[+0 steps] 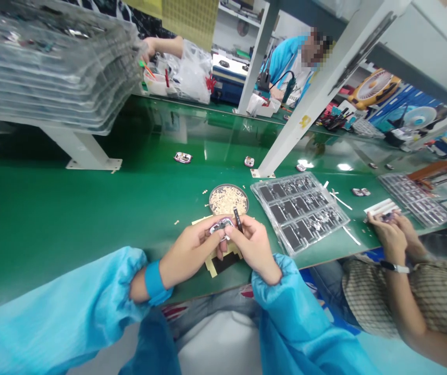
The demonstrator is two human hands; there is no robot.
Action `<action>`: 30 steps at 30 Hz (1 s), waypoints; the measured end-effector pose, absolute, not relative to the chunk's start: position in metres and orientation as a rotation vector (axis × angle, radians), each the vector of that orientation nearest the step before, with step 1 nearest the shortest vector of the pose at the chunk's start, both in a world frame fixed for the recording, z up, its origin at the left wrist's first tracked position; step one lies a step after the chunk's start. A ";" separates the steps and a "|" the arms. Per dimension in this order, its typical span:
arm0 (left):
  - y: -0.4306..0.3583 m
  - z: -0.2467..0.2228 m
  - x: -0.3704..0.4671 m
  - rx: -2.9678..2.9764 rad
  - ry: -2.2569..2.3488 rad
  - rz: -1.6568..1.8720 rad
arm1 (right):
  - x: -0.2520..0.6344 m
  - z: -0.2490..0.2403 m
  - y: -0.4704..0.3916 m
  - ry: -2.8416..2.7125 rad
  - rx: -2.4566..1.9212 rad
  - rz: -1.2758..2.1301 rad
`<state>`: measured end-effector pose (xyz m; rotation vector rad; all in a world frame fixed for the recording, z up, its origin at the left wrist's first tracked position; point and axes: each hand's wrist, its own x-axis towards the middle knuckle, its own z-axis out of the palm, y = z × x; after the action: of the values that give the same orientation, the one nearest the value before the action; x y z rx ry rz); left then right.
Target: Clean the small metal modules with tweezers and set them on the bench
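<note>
The part (222, 226), a small silvery metal piece, sat between my two hands just above the near edge of the green belt (51, 208). My left hand (189, 253) was closed on it, thumb and fingers pinching its left side. My right hand (253, 246) met it from the other side, fingertips touching the part, and was also gripping a thin dark tool (238, 218) that stood nearly upright just right of the part. Under my hands lay a tan card (215, 265) with a dark patch, partly hidden.

Just beyond the hands stood a round dish (228, 200) full of small pale bits, and a few such bits lay loose on the belt near it. To the right of the dish lay a clear tray (300, 210) with dark pieces in its pockets. Farther right, a co-worker's hands (391, 229) were held together over something I could not make out. A stack of clear trays (55, 62) sat on a shelf at upper left. Several small metal parts lay scattered well apart on the belt farther back.
</note>
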<state>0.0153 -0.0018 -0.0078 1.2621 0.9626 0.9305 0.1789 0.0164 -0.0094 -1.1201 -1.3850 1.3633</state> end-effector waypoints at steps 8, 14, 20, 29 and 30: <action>-0.005 -0.013 0.010 1.791 1.080 0.886 | 0.179 -0.012 0.016 -1.429 -1.091 1.253; -0.010 -0.015 0.011 1.778 1.167 0.891 | 0.172 -0.013 0.009 -1.316 -1.020 1.226; -0.008 -0.011 0.017 1.488 1.135 0.912 | 0.172 -0.014 0.012 -1.345 -1.125 1.319; -0.001 -0.006 0.018 1.191 0.993 0.880 | 0.203 -0.002 0.026 -1.662 -1.184 0.872; -0.001 -0.008 0.017 1.239 1.018 0.875 | 0.203 0.002 0.025 -1.682 -1.160 0.827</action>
<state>0.0165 -0.0008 -0.0077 1.2394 1.0176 0.8755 0.2032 0.0255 0.0024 -1.1604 -1.6819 0.8266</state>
